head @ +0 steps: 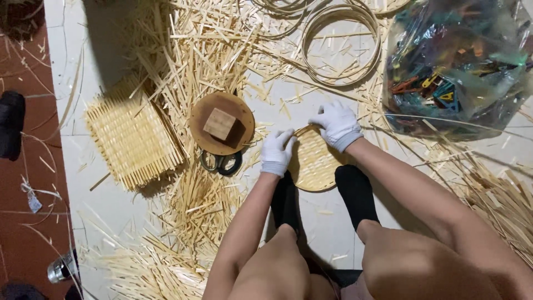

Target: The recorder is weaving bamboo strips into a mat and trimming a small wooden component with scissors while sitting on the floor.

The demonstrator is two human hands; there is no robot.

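Observation:
A small round woven bamboo tray (315, 161) lies on the pale floor in front of my feet in black socks. My left hand (277, 152), in a white glove, grips the tray's left rim. My right hand (337, 124), also gloved in white, presses on the tray's upper right rim. Both hands hold the tray flat against the floor.
A round wooden disc with a wooden block (221, 123) lies left of the tray, over black-handled scissors (222, 163). A stack of square woven mats (132, 134) sits further left. Bamboo hoops (341, 44) lie beyond, a clear bag of coloured clips (458, 66) at right. Loose bamboo strips (194, 55) litter the floor.

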